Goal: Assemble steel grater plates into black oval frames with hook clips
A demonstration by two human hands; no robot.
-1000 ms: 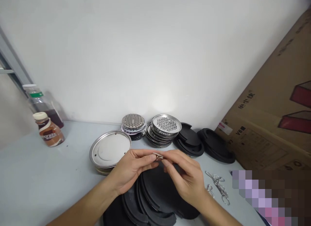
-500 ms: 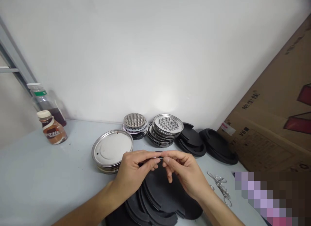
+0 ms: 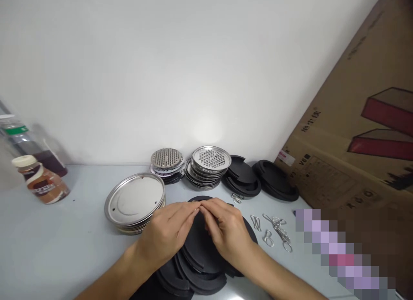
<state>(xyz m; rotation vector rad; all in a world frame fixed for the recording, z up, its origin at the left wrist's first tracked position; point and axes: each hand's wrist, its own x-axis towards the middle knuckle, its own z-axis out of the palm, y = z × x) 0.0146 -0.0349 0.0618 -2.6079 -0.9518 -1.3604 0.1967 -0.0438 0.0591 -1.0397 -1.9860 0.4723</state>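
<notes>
Over the stack of black round discs [image 3: 200,244], my left hand [image 3: 169,227] and my right hand [image 3: 227,231] meet fingertip to fingertip. Both pinch a small thin metal wire piece, mostly covered by the fingers, so its full shape is hidden. Bent wire clips [image 3: 280,229] lie in a loose pile on the table to the right of my right hand, with a few single ones nearby. Left of my left hand stands a stack of round silver metal lids [image 3: 134,201] with small holes near the rim.
Against the wall are round grater plates [image 3: 211,159], a smaller stack topped by a perforated disc [image 3: 167,158], and black round holders [image 3: 241,175]. Two bottles, one a brown-labelled drink [image 3: 45,184], stand far left. A large cardboard box [image 3: 329,171] borders the right.
My view has turned a little to the right. My hands stay together, their fingers drawn closer around the wire piece. More wire clips show beside my right hand.
</notes>
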